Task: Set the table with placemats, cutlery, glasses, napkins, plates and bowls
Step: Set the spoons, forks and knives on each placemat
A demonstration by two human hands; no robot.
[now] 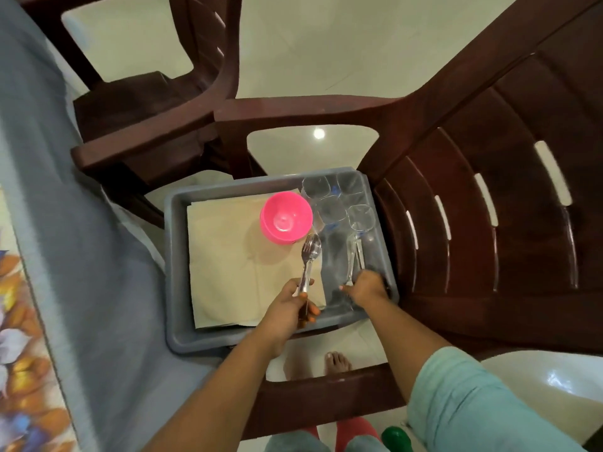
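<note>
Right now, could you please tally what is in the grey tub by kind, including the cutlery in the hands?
Pink bowl: 1
Clear glasses: 4
Beige placemat stack: 1 (sheets uncountable)
Cutlery bunch, left hand: 1
Cutlery bunch, right hand: 1
Total: 8

A tray [177, 272] sits on a chair [489, 223]. In it, napkins [235, 265] fill the 9 o'clock side, with a bowl [286, 218] on their 1 o'clock corner. Glasses [339, 203] stand at 1 o'clock, and cutlery [355, 256] lies at 4 o'clock, below them. A second chair [146, 109] stands at 11 o'clock of the tray.
</note>
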